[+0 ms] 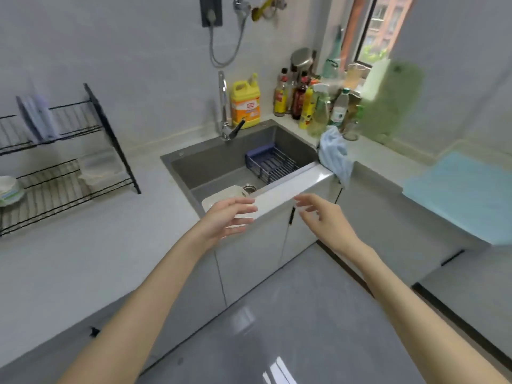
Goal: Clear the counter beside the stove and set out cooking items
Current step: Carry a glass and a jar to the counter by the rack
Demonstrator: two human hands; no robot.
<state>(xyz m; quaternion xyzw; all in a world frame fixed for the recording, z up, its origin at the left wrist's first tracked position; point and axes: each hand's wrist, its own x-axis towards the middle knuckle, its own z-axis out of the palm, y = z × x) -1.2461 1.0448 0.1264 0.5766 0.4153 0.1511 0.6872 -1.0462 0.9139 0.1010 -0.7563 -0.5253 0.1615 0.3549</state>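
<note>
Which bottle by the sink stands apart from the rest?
The large yellow plastic jug with the orange label, beside the chrome tap; the other bottles crowd the corner.

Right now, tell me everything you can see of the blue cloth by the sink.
The cloth is pale blue, soft-looking and crumpled. It sits bunched on the counter at the sink's right corner, its lower end draped over the counter's front edge. Bottles stand just behind it; contact is unclear. The left hand and right hand are open, apart from it.
</note>
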